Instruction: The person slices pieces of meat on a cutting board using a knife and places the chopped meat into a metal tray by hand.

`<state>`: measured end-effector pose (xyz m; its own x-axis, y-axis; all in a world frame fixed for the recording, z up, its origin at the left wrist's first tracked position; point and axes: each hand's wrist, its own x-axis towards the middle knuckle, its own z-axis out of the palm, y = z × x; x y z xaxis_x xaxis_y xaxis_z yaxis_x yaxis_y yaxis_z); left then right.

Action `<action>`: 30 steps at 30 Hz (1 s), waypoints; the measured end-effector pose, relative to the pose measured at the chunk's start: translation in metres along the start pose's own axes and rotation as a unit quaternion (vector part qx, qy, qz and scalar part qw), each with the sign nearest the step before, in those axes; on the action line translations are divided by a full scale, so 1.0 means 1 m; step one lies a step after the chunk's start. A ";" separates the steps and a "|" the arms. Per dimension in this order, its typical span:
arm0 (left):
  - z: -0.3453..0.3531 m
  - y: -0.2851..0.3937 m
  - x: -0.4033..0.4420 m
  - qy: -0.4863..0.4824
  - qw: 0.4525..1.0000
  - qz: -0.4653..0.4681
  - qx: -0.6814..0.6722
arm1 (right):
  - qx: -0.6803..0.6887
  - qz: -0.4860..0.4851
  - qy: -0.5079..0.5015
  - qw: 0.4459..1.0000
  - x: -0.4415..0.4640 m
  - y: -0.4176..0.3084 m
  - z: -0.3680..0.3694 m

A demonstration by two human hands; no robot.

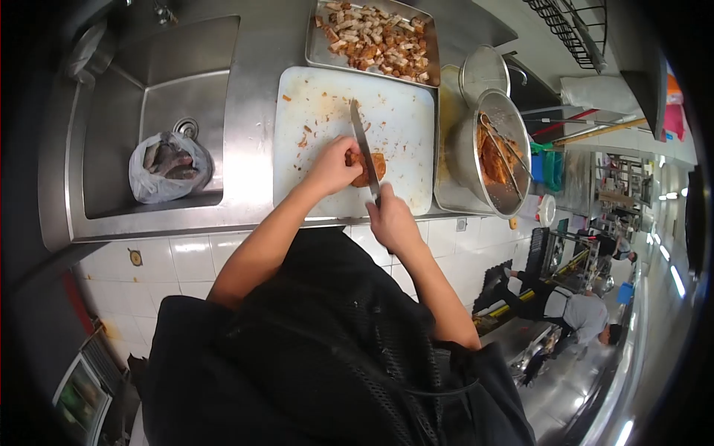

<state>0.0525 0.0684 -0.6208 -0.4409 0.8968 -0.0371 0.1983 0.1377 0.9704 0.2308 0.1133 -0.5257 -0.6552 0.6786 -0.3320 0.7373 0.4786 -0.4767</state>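
Observation:
A brown piece of roasted meat (378,165) lies on the white cutting board (312,97), in its lower middle part. My left hand (335,165) holds the meat from the left with curled fingers. In my right hand (393,221) is the handle of a long knife (361,134), whose blade crosses over the meat and points away from me. Brown crumbs and scraps are scattered over the board. Past its far edge, a metal tray (318,53) holds many chopped meat pieces (379,41).
At the left, a steel sink (156,104) contains a plastic bag of fish (171,167). Right of the board, a perforated steel bowl (465,149) with meat and tongs stands on a tray (450,195). Farther right are a person in a grey top (584,316) and another person beyond.

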 end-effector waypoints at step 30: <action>0.033 0.067 0.105 -0.046 0.920 0.231 0.314 | 0.034 0.037 0.012 0.999 -0.004 0.023 0.041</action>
<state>0.0488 0.1856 -0.5674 -0.1121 0.9486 0.2958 0.8253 -0.0768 0.5594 0.2441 0.0988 -0.5685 -0.5947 0.7239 -0.3497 0.7701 0.3882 -0.5062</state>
